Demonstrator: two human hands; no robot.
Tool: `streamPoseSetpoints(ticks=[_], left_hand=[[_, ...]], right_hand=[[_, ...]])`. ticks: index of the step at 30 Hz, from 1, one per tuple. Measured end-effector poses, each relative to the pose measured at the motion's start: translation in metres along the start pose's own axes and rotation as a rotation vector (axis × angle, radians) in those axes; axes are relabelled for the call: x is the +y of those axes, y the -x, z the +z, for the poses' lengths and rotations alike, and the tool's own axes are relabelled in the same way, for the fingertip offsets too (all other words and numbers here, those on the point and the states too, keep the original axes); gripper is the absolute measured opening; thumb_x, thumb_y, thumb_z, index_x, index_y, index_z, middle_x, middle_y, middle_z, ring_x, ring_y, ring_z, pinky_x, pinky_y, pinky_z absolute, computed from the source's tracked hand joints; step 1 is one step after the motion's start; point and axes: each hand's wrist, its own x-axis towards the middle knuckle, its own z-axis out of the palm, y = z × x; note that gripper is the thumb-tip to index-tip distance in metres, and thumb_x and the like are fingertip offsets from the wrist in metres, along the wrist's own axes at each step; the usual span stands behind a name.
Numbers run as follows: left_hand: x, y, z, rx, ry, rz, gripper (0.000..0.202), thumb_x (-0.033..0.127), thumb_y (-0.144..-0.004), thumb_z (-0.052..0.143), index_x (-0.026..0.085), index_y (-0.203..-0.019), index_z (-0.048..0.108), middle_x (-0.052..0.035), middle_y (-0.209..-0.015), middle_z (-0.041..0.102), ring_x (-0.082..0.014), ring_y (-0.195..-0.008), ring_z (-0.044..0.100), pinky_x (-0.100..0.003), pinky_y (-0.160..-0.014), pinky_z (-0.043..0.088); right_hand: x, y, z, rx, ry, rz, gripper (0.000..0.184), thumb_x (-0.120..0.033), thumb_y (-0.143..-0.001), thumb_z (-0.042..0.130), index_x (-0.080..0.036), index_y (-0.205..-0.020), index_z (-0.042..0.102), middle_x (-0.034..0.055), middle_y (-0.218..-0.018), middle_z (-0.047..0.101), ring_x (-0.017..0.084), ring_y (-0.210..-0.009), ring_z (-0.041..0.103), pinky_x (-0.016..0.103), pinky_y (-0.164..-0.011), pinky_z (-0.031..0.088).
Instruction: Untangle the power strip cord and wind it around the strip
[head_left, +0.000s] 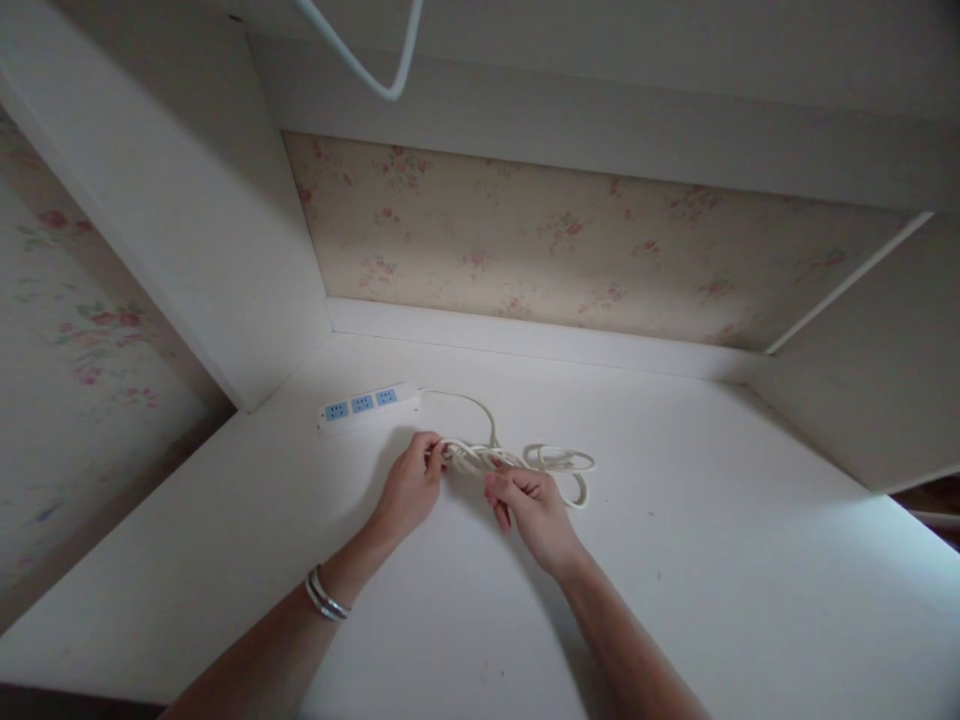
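Note:
A white power strip (367, 404) with three blue socket panels lies on the white desk, to the left of my hands. From its right end a white power cord (469, 458) curves round to a looped, tangled bundle. My left hand (417, 474) is closed on the left end of that bundle. With fingers curled, my right hand (531, 505) grips the bundle's front side near its middle. Loose loops of the cord stick out beyond my right hand, on the desk. What lies inside my left fingers is partly hidden.
The white desk (675, 560) has a low backboard (540, 335) along its rear, with flowered wallpaper (480, 235) above. Upright white panels (202, 200) stand at left and right. Overhead is a shelf, and a white cable (390, 90) hangs down from the top.

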Motion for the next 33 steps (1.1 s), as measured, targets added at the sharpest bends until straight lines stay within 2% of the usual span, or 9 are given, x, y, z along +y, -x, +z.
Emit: streamPoseSetpoints(ticks=[3, 6, 10, 15, 20, 23, 25, 28, 33], left_hand=[[0.0, 0.001, 0.0, 0.034, 0.033, 0.04, 0.031, 0.04, -0.089, 0.046, 0.021, -0.108, 0.059, -0.0064, -0.092, 0.068, -0.0186, -0.074, 0.064, -0.027, -0.06, 0.049], [-0.001, -0.001, -0.002, 0.038, 0.08, 0.051, 0.029, 0.039, -0.087, 0.048, 0.022, -0.104, 0.065, -0.0084, -0.102, 0.068, -0.0198, -0.079, 0.064, -0.027, -0.062, 0.051], [-0.005, -0.004, -0.002, 0.008, 0.226, -0.072, 0.028, 0.043, -0.085, 0.052, 0.021, -0.096, 0.066, -0.0061, -0.086, 0.069, -0.019, -0.07, 0.065, -0.029, -0.061, 0.053], [-0.004, -0.007, -0.005, 0.037, 0.357, -0.157, 0.031, 0.045, -0.084, 0.051, 0.018, -0.09, 0.064, -0.0045, -0.081, 0.066, -0.0176, -0.07, 0.064, -0.028, -0.06, 0.056], [-0.002, -0.005, -0.01, 0.029, 0.313, -0.124, 0.036, 0.049, -0.085, 0.047, 0.017, -0.087, 0.064, -0.0035, -0.078, 0.064, -0.0167, -0.068, 0.062, -0.026, -0.056, 0.054], [0.001, -0.004, -0.01, 0.021, 0.266, -0.077, 0.038, 0.049, -0.085, 0.047, 0.017, -0.094, 0.067, -0.0062, -0.087, 0.067, -0.0189, -0.079, 0.064, -0.029, -0.067, 0.055], [0.003, -0.003, -0.01, 0.005, 0.211, 0.008, 0.035, 0.045, -0.082, 0.055, 0.018, -0.099, 0.067, -0.0077, -0.097, 0.068, -0.02, -0.087, 0.064, -0.03, -0.077, 0.053], [0.008, -0.002, -0.012, -0.036, 0.148, 0.115, 0.035, 0.038, -0.077, 0.064, 0.019, -0.106, 0.066, -0.0083, -0.106, 0.066, -0.0203, -0.092, 0.063, -0.03, -0.081, 0.051], [0.014, 0.001, -0.014, -0.035, 0.168, 0.149, 0.021, 0.035, -0.078, 0.062, 0.02, -0.089, 0.071, -0.0068, -0.095, 0.068, -0.0194, -0.088, 0.063, -0.027, -0.075, 0.052]], right_hand=[[0.004, -0.002, -0.003, 0.031, -0.118, -0.005, 0.037, -0.034, -0.084, 0.056, -0.019, -0.049, 0.053, -0.0054, -0.037, 0.047, 0.009, -0.044, 0.039, 0.029, -0.071, 0.044], [0.006, -0.001, -0.004, -0.07, -0.067, -0.018, 0.038, -0.032, -0.08, 0.059, -0.02, -0.045, 0.051, -0.0057, -0.036, 0.045, 0.01, -0.045, 0.042, 0.03, -0.075, 0.046], [0.004, 0.001, -0.005, -0.274, 0.095, -0.021, 0.043, -0.03, -0.078, 0.061, -0.019, -0.039, 0.048, -0.0052, -0.042, 0.045, 0.009, -0.048, 0.045, 0.026, -0.065, 0.046], [0.0, 0.004, -0.006, -0.457, 0.222, -0.066, 0.042, -0.021, -0.078, 0.06, -0.018, -0.038, 0.046, -0.0035, -0.048, 0.046, 0.008, -0.053, 0.047, 0.021, -0.054, 0.039], [0.008, 0.004, -0.002, -0.49, 0.339, -0.126, 0.035, -0.017, -0.077, 0.057, -0.017, -0.043, 0.05, -0.0046, -0.047, 0.047, 0.009, -0.052, 0.048, 0.02, -0.051, 0.037], [0.008, 0.004, 0.001, -0.438, 0.5, -0.224, 0.022, -0.018, -0.075, 0.06, -0.018, -0.054, 0.059, -0.0038, -0.058, 0.058, 0.01, -0.063, 0.056, 0.024, -0.07, 0.043], [0.006, 0.004, 0.003, -0.412, 0.626, -0.299, 0.014, -0.02, -0.076, 0.062, -0.02, -0.061, 0.064, -0.0034, -0.063, 0.063, 0.012, -0.068, 0.059, 0.029, -0.085, 0.04], [0.002, 0.005, 0.005, -0.382, 0.755, -0.36, 0.013, -0.023, -0.08, 0.06, -0.023, -0.069, 0.067, -0.0042, -0.066, 0.066, 0.012, -0.068, 0.06, 0.037, -0.1, 0.03], [0.005, 0.005, 0.007, -0.291, 0.814, -0.347, 0.014, -0.039, -0.082, 0.064, -0.027, -0.078, 0.068, -0.0048, -0.068, 0.069, 0.015, -0.077, 0.063, 0.047, -0.111, 0.008]])
